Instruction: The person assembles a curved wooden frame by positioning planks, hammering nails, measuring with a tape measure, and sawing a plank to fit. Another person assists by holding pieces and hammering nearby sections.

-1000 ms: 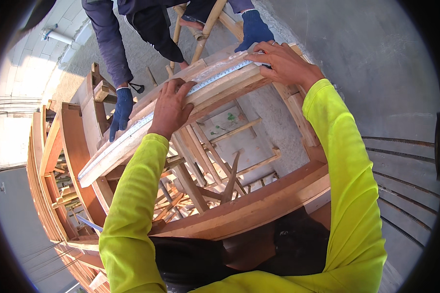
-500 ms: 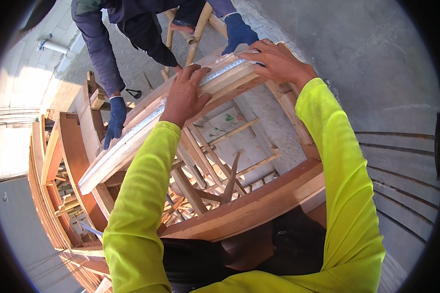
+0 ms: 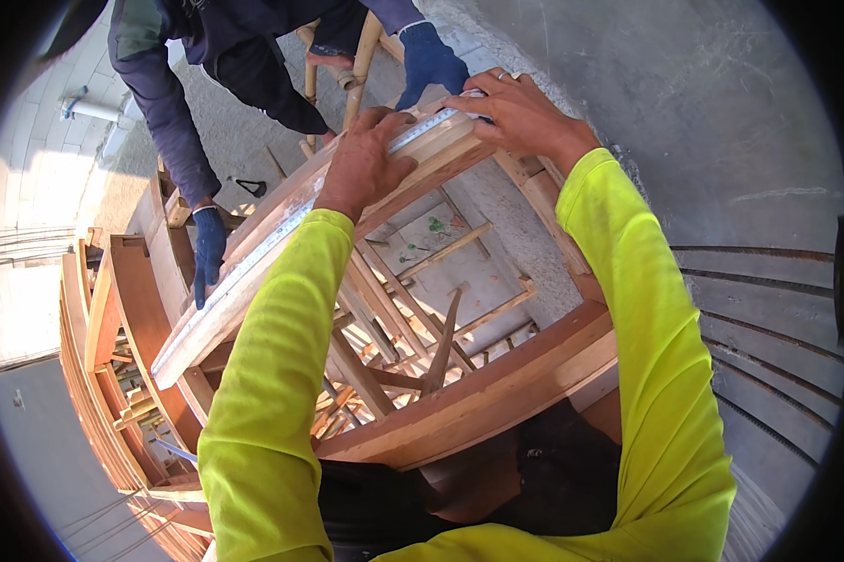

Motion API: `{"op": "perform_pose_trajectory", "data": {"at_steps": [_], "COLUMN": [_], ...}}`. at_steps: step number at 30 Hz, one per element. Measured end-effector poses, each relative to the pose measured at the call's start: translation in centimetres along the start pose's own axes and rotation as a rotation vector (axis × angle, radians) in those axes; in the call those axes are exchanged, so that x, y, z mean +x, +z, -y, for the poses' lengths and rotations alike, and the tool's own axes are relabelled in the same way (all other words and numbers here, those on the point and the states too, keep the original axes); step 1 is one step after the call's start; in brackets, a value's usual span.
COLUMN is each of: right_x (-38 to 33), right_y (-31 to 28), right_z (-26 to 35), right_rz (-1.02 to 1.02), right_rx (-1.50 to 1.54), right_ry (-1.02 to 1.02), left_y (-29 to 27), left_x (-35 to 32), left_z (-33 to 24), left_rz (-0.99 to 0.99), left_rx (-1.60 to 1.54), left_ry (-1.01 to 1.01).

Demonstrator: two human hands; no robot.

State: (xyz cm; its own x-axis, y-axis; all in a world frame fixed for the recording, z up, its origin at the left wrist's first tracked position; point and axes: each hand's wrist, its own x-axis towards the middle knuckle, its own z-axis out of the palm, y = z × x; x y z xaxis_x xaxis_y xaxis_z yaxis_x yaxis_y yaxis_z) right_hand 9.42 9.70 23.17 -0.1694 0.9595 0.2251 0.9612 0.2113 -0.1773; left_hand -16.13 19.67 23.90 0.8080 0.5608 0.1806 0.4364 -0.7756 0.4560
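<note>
A long pale wooden beam (image 3: 431, 161) slants across the middle of the view, lying on a timber frame. Along its top runs a silvery measuring tape (image 3: 281, 232). My left hand (image 3: 364, 161) grips the beam beside the tape, its fingers over the far edge and its thumb on the near side. My right hand (image 3: 527, 114) is closed at the beam's upper right end, pinching the tape there; its fingertips are partly hidden. Opposite me, a co-worker's gloved hand (image 3: 210, 253) presses a finger on the tape's lower left, and the other gloved hand (image 3: 431, 64) touches the upper right end.
A curved reddish timber (image 3: 478, 389) crosses just in front of my body. Loose sticks and props show below through the frame opening. Wooden framing (image 3: 146, 328) stands at left, bamboo poles (image 3: 364, 66) beyond, and steel bars (image 3: 768, 286) stick out from the grey wall at right.
My view has shifted slightly, so the co-worker sits further left. My left hand has slid a little toward the right along the beam. The right hand keeps its hold at the end.
</note>
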Motion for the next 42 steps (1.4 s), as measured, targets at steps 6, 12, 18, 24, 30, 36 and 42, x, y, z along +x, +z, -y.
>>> {"op": "perform_pose_trajectory", "data": {"at_steps": [6,12,18,24,30,36,42], "right_x": [-0.1,-0.2,-0.5,-2.1,-5.0,-9.4,-15.2], "right_y": [0.4,0.7,0.3,0.3,-0.7,-3.4,-5.6], "right_z": [-0.1,0.0,0.4,0.8,2.1,6.4,11.7], "right_rz": [0.001,-0.032,0.013,-0.078,-0.039,0.235,0.309], "right_rx": [0.003,-0.010,-0.022,-0.045,-0.008,0.047,0.217], "right_ry": [-0.005,-0.026,0.000,-0.067,-0.130,-0.064,-0.071], "left_y": [0.3,-0.1,-0.3,-0.6,-0.6,-0.2,0.6], "left_x": [0.3,0.2,0.1,0.2,0.0,-1.0,-1.3], "left_z": [-0.1,0.4,0.7,1.4,1.1,0.0,0.0], "left_rz": [0.000,0.023,0.052,0.084,0.097,0.143,0.105], "left_rx": [-0.019,-0.017,-0.037,-0.031,0.025,0.189,0.321], "left_ry": [0.004,0.020,0.054,0.093,0.077,-0.006,0.003]}}
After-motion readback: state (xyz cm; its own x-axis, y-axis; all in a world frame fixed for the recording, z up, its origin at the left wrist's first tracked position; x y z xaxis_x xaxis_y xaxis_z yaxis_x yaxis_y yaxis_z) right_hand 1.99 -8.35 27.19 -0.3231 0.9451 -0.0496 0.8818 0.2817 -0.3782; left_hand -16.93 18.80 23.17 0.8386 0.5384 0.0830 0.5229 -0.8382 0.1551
